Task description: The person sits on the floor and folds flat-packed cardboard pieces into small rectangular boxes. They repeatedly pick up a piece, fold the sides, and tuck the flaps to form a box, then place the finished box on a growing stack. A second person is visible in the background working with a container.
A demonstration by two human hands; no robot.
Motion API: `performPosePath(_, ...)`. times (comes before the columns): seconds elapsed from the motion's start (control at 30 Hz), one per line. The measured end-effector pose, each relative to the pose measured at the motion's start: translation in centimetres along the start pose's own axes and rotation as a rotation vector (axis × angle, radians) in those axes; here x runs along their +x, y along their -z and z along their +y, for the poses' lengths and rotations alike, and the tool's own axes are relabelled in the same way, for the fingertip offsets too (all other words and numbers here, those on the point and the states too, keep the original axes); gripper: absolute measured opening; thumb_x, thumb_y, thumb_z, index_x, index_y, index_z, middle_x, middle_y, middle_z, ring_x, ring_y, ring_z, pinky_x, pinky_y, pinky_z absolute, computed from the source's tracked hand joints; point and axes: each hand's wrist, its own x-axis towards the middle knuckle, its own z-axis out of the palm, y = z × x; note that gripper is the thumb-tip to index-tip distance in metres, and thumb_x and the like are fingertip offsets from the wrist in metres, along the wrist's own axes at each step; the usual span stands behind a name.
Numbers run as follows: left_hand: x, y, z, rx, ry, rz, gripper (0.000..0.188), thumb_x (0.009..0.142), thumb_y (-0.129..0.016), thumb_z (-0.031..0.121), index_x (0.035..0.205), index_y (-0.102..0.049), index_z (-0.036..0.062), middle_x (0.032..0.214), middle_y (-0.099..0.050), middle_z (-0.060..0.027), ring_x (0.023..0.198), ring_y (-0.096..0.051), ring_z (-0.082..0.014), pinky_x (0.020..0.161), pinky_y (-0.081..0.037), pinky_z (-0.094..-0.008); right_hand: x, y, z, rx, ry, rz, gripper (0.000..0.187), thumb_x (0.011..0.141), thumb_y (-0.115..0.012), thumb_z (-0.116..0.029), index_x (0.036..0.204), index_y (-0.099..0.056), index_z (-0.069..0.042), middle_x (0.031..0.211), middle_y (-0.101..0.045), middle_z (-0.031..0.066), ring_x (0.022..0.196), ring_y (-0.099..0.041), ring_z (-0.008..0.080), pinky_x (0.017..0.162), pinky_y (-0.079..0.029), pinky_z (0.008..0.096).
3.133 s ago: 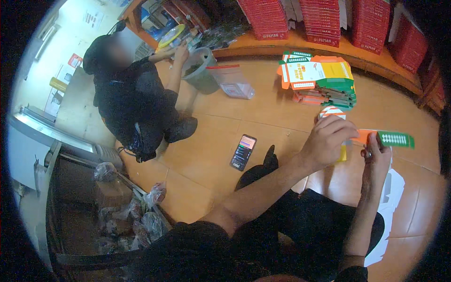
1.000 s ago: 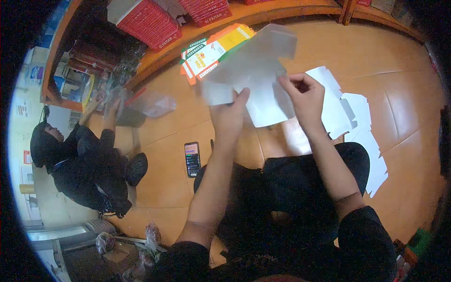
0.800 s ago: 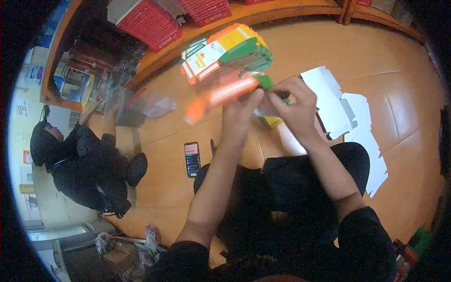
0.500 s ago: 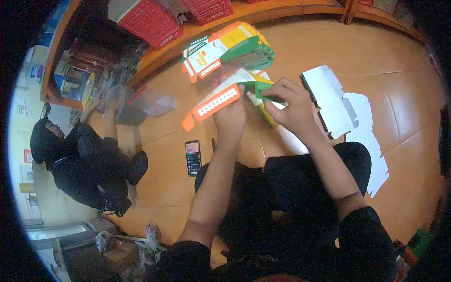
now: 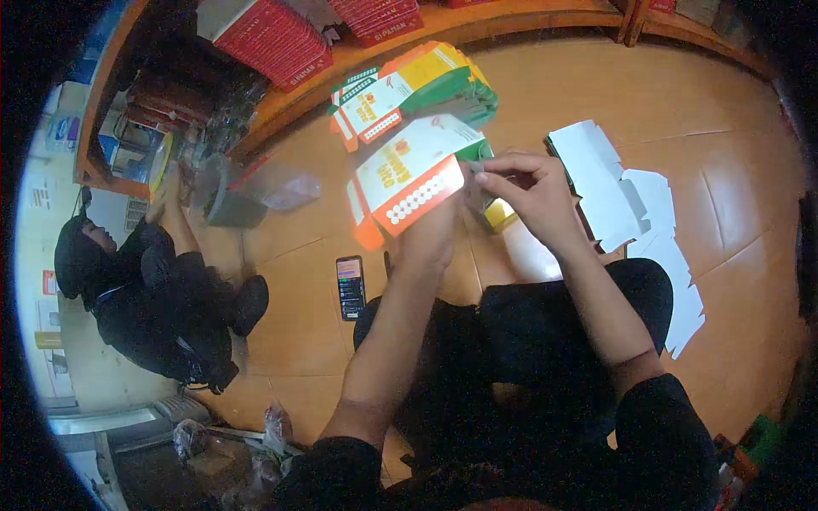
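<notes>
My left hand (image 5: 430,238) holds a folding carton (image 5: 409,162) from underneath, its fingers mostly hidden behind the cardboard. The carton has a white panel with yellow lettering and an orange side with a row of white dots. Its orange flaps stick out on the near left. At the carton's right end, the thumb and fingers of my right hand (image 5: 532,187) pinch together at a green flap. Just beyond lies a fanned stack of printed carton blanks (image 5: 426,77) in white, orange, green and yellow.
White-side-up carton blanks (image 5: 605,187) lie on the tiled floor to the right. A phone (image 5: 349,288) rests left of my knee. At the left another person (image 5: 158,281) in black crouches by a dark tub (image 5: 234,204). Red carton stacks (image 5: 268,43) fill the wooden shelf.
The carton has tilted so its white lettered face now shows broadly. My right hand has moved slightly down, staying at the green end. The other person's hands have shifted.
</notes>
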Motion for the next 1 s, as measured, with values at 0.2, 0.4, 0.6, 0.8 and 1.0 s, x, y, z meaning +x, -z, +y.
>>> performPosePath(0.2,-0.7,-0.1,0.8,0.282,-0.114,0.035,0.029,0.094,-0.067,0.013,0.12,-0.059,0.0042,0.113,-0.063,-0.0084,0.102,-0.06,-0.0179,0.086,-0.051,-0.0325,-0.2,-0.3,-0.3,-0.18,0.116,0.114,0.015,0.087,-0.073,-0.005,0.1,-0.074,0.002,0.101,-0.071,0.0126,0.096,-0.068,0.0162,0.085,-0.054,0.0271)
performPosePath(0.4,-1.1,-0.6,2.1,0.398,-0.209,-0.007,0.032,0.091,-0.069,0.011,0.119,-0.058,0.0039,0.114,-0.062,-0.0091,0.103,-0.06,-0.0184,0.086,-0.051,-0.0327,-0.3,-0.4,-0.4,-0.072,0.051,0.074,0.02,0.085,-0.074,-0.004,0.104,-0.073,0.003,0.104,-0.072,0.0135,0.095,-0.069,0.0171,0.087,-0.054,0.03)
performPosePath(0.6,-2.9,-2.0,2.8,0.587,-0.321,-0.195,0.035,0.088,-0.072,0.009,0.119,-0.057,0.0036,0.114,-0.061,-0.0098,0.104,-0.06,-0.0189,0.086,-0.051,-0.033,-1.0,-1.4,-0.2,-0.139,0.165,0.214,0.028,0.082,-0.077,-0.008,0.108,-0.071,0.002,0.103,-0.073,0.0124,0.092,-0.07,0.0176,0.084,-0.054,0.0293)
performPosePath(0.8,-3.0,-2.8,3.5,0.817,-0.564,-0.151,0.039,0.085,-0.075,0.007,0.118,-0.056,0.0033,0.115,-0.06,-0.0105,0.104,-0.061,-0.0193,0.085,-0.051,-0.0332,-0.2,0.7,0.0,-0.292,0.222,0.116,0.03,0.085,-0.071,-0.021,0.108,-0.07,-0.001,0.102,-0.072,0.0158,0.09,-0.071,0.0251,0.077,-0.056,0.0343)
performPosePath(1.0,-0.9,-3.7,3.9,0.711,-1.229,0.412,0.026,0.082,-0.072,-0.002,0.102,-0.056,0.0012,0.096,-0.063,-0.0138,0.098,-0.062,-0.0253,0.09,-0.047,-0.0369,1.1,2.5,4.6,-0.706,0.359,0.147,0.03,0.08,-0.073,-0.016,0.103,-0.065,0.001,0.096,-0.067,0.0188,0.086,-0.064,0.0357,0.078,-0.051,0.0438)
